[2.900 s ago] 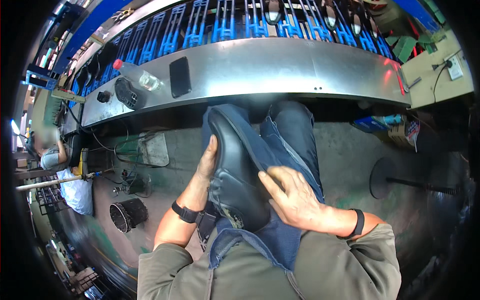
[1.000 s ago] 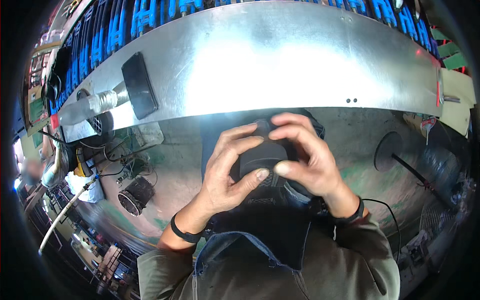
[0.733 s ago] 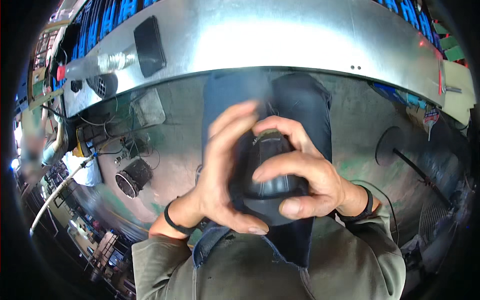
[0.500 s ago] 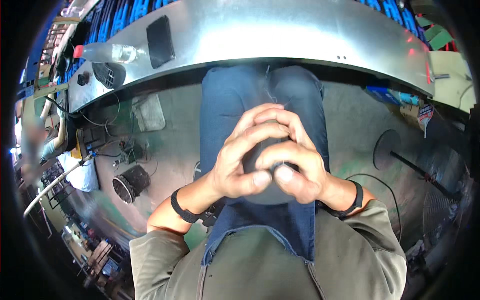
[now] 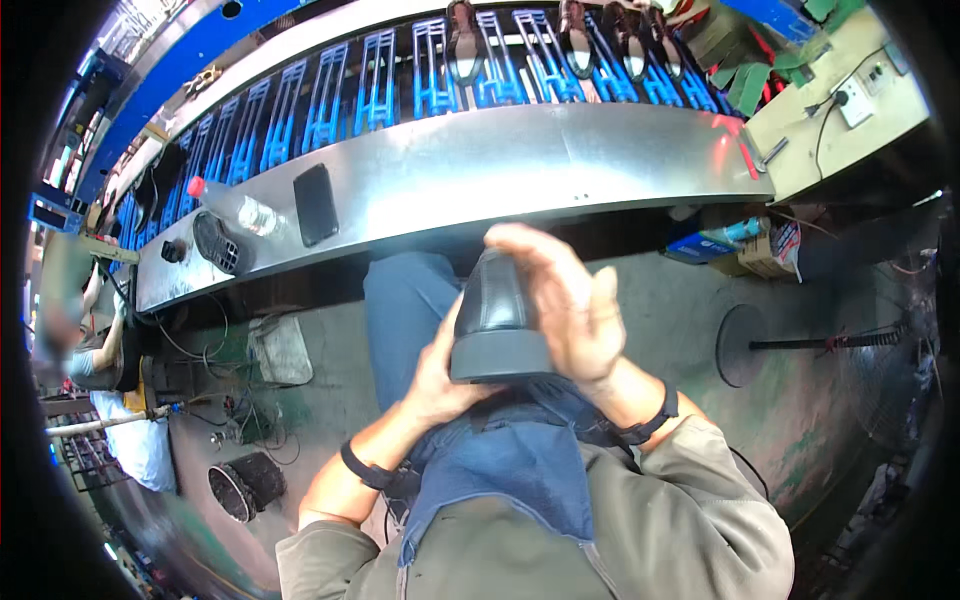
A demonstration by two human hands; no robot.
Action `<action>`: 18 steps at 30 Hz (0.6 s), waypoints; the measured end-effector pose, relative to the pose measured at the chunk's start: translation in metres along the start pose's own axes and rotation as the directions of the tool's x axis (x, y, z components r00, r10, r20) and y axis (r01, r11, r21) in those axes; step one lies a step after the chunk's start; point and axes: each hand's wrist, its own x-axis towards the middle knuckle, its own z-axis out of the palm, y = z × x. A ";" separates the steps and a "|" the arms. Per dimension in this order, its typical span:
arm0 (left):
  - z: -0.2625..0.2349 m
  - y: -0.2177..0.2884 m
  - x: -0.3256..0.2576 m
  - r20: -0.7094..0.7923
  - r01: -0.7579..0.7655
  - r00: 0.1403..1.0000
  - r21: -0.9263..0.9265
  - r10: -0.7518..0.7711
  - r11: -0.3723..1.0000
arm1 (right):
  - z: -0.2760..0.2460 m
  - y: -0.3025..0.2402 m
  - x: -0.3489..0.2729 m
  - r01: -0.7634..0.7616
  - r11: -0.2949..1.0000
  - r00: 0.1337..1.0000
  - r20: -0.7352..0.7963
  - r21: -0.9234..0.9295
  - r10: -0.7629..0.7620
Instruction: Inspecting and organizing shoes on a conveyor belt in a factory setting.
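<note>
A black leather shoe (image 5: 494,305) is in front of my body, above my lap, its thick dark heel toward me. My left hand (image 5: 440,372) is closed around its left side and underside, with most fingers hidden beneath the shoe. Along the right side lies my right hand (image 5: 575,315), its fingers stretched toward the toe end and its thumb raised. That hand is slightly blurred; whether its palm presses on the shoe is hard to tell.
On the metal bench edge (image 5: 440,170) lie a phone (image 5: 316,205), a clear bottle (image 5: 240,208) and a dark sole-shaped piece (image 5: 215,242). Behind are blue racks (image 5: 375,80) bearing several shoes. A bucket (image 5: 245,487) and round-based stand (image 5: 740,345) occupy the floor. Another person (image 5: 95,345) is far left.
My hands, earlier wrapped together over the shoe, have moved apart. The shoe now shows, heel toward me, and my right hand has straightened. The view has lifted, showing more of the racks.
</note>
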 end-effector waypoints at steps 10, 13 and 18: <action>-0.018 0.012 0.033 -0.330 -0.259 0.944 -0.753 -0.006 0.605 | 0.003 0.044 0.042 -0.372 0.874 0.926 -0.056 -0.312 0.374; 0.022 0.013 0.010 -0.414 -0.209 0.905 -0.633 -0.097 0.745 | 0.017 0.042 -0.002 -0.258 0.830 0.958 -0.017 -0.495 0.288; 0.004 0.005 0.026 -0.348 -0.072 0.908 -0.678 -0.233 0.731 | 0.014 0.030 -0.062 -0.363 0.624 0.920 -0.160 -0.692 0.358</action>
